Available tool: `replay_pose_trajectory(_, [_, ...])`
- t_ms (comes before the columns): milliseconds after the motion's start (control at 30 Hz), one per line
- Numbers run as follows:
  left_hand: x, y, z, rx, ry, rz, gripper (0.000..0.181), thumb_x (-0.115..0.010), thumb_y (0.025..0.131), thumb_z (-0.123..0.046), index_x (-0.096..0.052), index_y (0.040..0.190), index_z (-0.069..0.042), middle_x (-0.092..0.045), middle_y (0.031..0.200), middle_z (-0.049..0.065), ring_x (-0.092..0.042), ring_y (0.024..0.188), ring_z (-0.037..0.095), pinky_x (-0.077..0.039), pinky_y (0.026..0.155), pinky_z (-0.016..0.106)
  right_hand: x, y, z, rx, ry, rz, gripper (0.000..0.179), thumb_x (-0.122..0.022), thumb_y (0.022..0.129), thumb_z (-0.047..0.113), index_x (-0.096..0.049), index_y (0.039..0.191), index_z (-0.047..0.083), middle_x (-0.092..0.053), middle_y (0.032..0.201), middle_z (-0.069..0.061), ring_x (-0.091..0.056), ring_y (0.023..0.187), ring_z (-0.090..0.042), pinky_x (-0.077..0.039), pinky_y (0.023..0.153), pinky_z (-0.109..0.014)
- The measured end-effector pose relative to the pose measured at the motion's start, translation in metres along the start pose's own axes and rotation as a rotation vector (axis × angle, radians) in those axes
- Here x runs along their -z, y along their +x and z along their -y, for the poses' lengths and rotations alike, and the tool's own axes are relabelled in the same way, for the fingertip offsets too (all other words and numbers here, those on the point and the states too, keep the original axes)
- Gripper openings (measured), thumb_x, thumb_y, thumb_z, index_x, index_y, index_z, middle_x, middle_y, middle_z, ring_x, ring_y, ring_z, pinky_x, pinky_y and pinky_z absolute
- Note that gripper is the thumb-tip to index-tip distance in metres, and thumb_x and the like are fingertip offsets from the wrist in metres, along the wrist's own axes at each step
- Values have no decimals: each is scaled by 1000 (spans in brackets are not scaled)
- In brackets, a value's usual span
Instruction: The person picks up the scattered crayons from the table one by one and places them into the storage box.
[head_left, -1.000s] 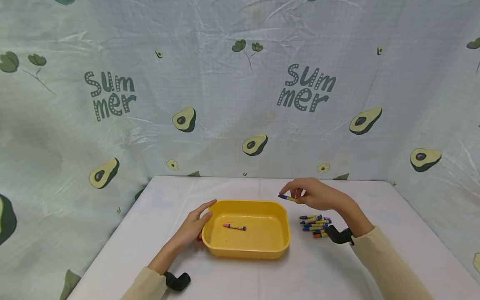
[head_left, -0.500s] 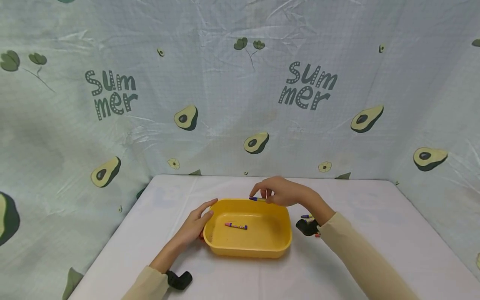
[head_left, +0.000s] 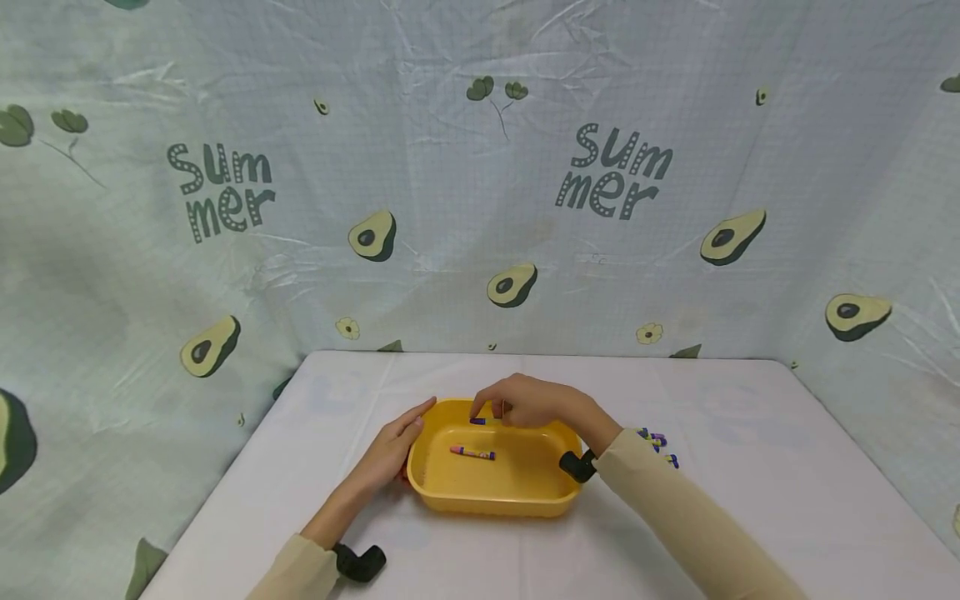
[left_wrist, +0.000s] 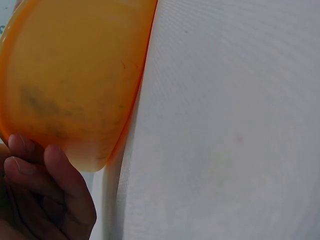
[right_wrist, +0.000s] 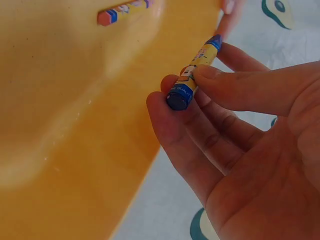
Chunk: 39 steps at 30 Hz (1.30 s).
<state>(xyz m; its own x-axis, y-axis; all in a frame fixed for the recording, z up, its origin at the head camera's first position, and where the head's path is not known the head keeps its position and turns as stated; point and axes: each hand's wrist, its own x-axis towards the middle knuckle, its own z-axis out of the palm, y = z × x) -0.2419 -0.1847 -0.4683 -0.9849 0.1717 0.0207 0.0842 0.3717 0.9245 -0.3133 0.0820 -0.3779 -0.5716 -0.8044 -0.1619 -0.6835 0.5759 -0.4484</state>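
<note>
Head view: right hand (head_left: 525, 402) pinches a half-hidden blue crayon (head_left: 477, 422) over the smooth plastic tray (head_left: 495, 505) the left hand (head_left: 386, 452) grips, while a sleeve (head_left: 675, 500) partly covers heaped crayons (head_left: 658, 439) at right.

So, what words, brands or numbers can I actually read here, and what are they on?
"summer": twice, split "sum" over "mer", on the backdrop.
"QUALITY": on the blue crayon in the right hand; letters before it are unclear.
Too small or blurred: other print on that crayon, print on the pink crayon in the yellow tray and the piled crayons, and a faint backdrop mark.
No number is readable.
</note>
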Motion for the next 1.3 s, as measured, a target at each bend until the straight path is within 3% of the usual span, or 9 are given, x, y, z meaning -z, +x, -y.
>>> replay_pose_trajectory(67, [0, -1, -1, 4, 3, 3, 46, -39, 113, -30, -44, 159, -22, -42, 165, 10, -54, 131, 28, -44, 112, 42, -3, 3, 1, -5, 6, 13, 46, -60, 94, -7, -71, 127, 23, -71, 105, -5, -59, 92, -15, -55, 86, -28])
replay_pose_trajectory(367, [0, 1, -3, 14, -21, 17, 47, -40, 113, -32, -44, 158, -22, -45, 161, 13, -61, 98, 22, -49, 78, 22, -18, 22, 2, -37, -43, 44, 47, -61, 92, -6, -70, 129, 23, -71, 101, -5, -58, 84, -14, -52, 76, -23])
replay_pose_trajectory(433, [-1, 1, -3, 8, -10, 17, 47, -39, 113, -32, -44, 158, -22, -46, 161, 12, -61, 102, 22, -50, 85, 22, -23, 27, 2, -40, -63, 57, 47, -61, 93, -6, -70, 129, 22, -69, 98, -2, -56, 81, -12, -50, 72, -21])
replay_pose_trajectory(533, [-2, 2, -3, -4, -3, 14, 46, -38, 114, -31, -43, 159, -21, -45, 162, 12, -59, 118, 25, -49, 105, 34, -29, 33, 2, -58, -92, 74, 46, -60, 94, -5, -70, 128, 24, -66, 92, 1, -55, 79, -11, -48, 70, -21])
replay_pose_trajectory(567, [-2, 2, -3, -10, -5, 14, 46, -38, 114, -30, -43, 159, -20, -44, 163, 12, -55, 127, 25, -44, 114, 39, -31, 35, 2, -70, -101, 79, 46, -60, 94, -5, -70, 128, 25, -65, 91, 2, -55, 80, -11, -48, 70, -21])
replay_pose_trajectory(667, [-3, 3, -2, -21, -16, 17, 47, -36, 114, -29, -42, 159, -19, -42, 164, 12, -50, 140, 29, -34, 122, 53, -36, 39, 2, -105, -117, 90, 47, -59, 94, -5, -70, 126, 27, -64, 92, 4, -56, 83, -11, -50, 74, -23])
replay_pose_trajectory(833, [-4, 4, -2, -32, -16, 22, 48, -35, 114, -30, -41, 160, -18, -40, 165, 12, -44, 147, 31, -31, 124, 55, -40, 41, 3, -124, -132, 102, 44, -63, 94, -4, -71, 125, 27, -67, 98, 4, -59, 86, -12, -53, 80, -23])
replay_pose_trajectory(1067, [-5, 2, -1, -25, -16, 22, 48, -35, 114, -29, -40, 160, -17, -41, 165, 13, -47, 145, 31, -35, 122, 54, -31, 31, 3, -94, -110, 92, 42, -64, 95, 1, -68, 131, 22, -67, 90, 2, -56, 76, -10, -49, 70, -21])
replay_pose_trajectory(1300, [-4, 2, 0, -19, -16, 6, 47, -36, 114, -30, -41, 159, -18, -42, 164, 12, -48, 143, 30, -34, 123, 54, -11, 5, -4, -10, 42, 47, 41, -68, 96, 8, -66, 135, 19, -71, 106, -3, -63, 92, -12, -56, 83, -26])
